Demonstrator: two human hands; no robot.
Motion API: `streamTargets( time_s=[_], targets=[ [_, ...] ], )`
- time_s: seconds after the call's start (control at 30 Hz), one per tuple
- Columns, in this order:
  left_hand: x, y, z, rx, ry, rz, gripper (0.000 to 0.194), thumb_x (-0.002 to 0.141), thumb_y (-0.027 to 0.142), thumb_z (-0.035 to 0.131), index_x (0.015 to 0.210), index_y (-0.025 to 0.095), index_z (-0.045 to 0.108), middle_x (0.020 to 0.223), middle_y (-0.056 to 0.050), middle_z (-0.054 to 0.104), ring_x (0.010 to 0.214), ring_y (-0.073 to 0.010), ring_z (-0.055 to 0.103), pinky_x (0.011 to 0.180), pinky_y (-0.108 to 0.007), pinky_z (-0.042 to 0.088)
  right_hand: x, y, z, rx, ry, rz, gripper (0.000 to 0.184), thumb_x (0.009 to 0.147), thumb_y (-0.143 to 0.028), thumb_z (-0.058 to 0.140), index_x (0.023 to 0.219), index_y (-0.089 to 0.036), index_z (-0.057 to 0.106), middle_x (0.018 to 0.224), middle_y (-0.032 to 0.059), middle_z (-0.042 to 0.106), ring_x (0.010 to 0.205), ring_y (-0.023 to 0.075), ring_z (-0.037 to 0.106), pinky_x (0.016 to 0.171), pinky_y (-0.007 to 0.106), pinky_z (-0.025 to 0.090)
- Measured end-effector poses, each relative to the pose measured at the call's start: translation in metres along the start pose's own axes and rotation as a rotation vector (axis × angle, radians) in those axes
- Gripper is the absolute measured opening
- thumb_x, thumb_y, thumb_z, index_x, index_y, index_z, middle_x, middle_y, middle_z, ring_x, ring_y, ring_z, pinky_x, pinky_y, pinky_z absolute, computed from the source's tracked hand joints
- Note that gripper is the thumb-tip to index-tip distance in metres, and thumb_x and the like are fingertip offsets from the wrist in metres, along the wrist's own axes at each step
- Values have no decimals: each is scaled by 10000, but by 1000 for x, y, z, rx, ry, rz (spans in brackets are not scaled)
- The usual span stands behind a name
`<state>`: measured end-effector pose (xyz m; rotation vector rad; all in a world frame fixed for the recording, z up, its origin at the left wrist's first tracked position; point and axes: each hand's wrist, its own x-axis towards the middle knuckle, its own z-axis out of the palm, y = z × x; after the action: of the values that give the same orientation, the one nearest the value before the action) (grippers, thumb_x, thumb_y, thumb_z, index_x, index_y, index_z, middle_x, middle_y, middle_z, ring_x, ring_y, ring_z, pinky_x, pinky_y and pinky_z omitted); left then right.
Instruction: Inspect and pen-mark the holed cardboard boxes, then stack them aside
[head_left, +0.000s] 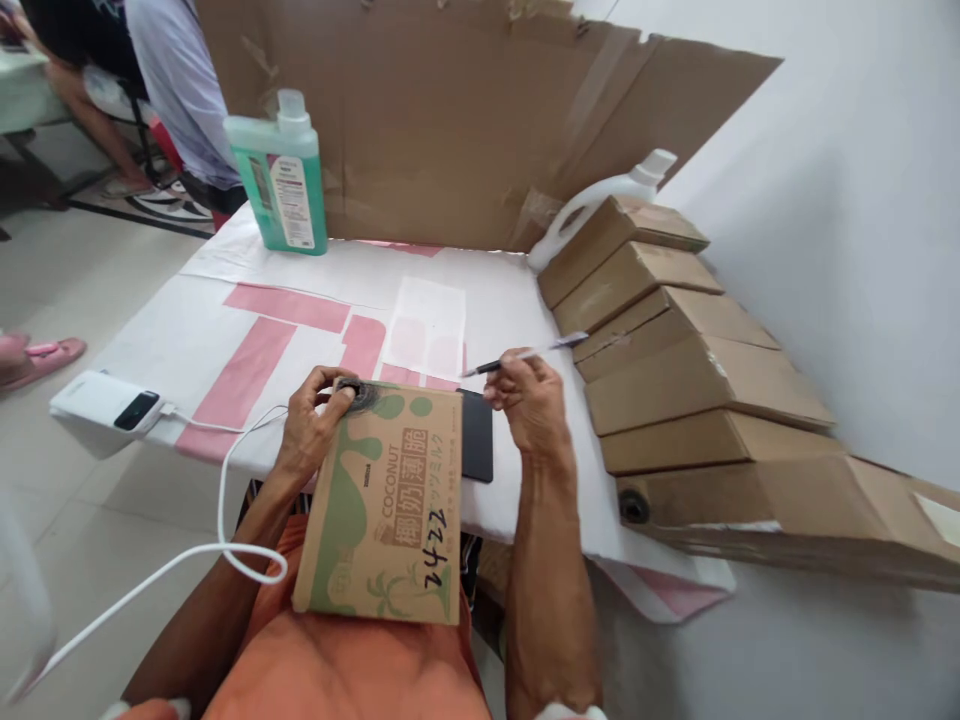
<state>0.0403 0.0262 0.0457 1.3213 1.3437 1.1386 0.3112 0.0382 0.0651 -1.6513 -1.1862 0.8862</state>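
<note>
A brown cardboard box (382, 500) printed in green, marked COCONUT and with handwritten digits, rests tilted against my lap and the table edge. My left hand (311, 425) grips its upper left corner, the thumb pressed by a dark, scribbled-looking ring (365, 397). In my right hand (531, 395) is a slim pen (489, 368) with a black section near its tip. The pen is held above the table, apart from the box, its tip pointing left. Partly behind the box lies a flat black rectangular object (478, 435).
Several cardboard boxes (712, 370) lean in a row at right, one with a dark ring. A white jug (585, 215) and green liquid bottle (289, 185) stand by a cardboard screen (450, 130). A white power bank (105, 402) with a cable (221, 500) is at left. People sit beyond.
</note>
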Motion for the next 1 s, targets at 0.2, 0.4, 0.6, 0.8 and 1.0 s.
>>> streamTargets(
  time_s=[0.2, 0.4, 0.6, 0.8, 1.0],
  targets=[
    [-6, -2, 5, 29, -153, 130, 461, 785, 385, 684, 1212, 223, 628, 1236, -89, 707, 1162, -292, 661, 1049, -455, 512, -46, -40, 43, 441, -251, -181, 290, 913, -515, 639, 897, -279, 471, 841, 5, 708, 644, 158, 679, 548, 280, 525],
    [-9, -14, -1, -1, -226, 188, 576, 807, 378, 699, 1348, 223, 572, 1364, -116, 646, 1298, -315, 588, 1145, -473, 444, -60, -28, 71, 375, -180, -230, 184, 912, -409, 789, 982, -259, 707, 777, -32, 700, 615, 127, 628, 604, 274, 536],
    [-8, -18, -2, 1, -253, 196, 563, 836, 357, 695, 1367, 226, 563, 1373, -116, 638, 1304, -315, 591, 1141, -462, 443, -63, -31, 70, 346, -147, -222, 210, 940, -446, 738, 982, -242, 771, 773, 0, 730, 608, 147, 663, 598, 296, 572],
    [-9, -18, -1, 16, -241, 199, 555, 833, 340, 692, 1365, 237, 570, 1385, -104, 660, 1327, -313, 598, 1163, -463, 448, -66, -34, 75, 303, -177, -242, 251, 946, -486, 730, 986, -239, 744, 772, 9, 757, 621, 162, 723, 570, 290, 599],
    [-9, -18, -1, 7, -243, 190, 554, 833, 334, 700, 1364, 234, 577, 1367, -111, 660, 1300, -310, 609, 1148, -466, 458, -69, -37, 75, 285, -179, -251, 203, 933, -438, 733, 937, -235, 737, 689, -10, 731, 560, 146, 697, 516, 258, 562]
  ],
)
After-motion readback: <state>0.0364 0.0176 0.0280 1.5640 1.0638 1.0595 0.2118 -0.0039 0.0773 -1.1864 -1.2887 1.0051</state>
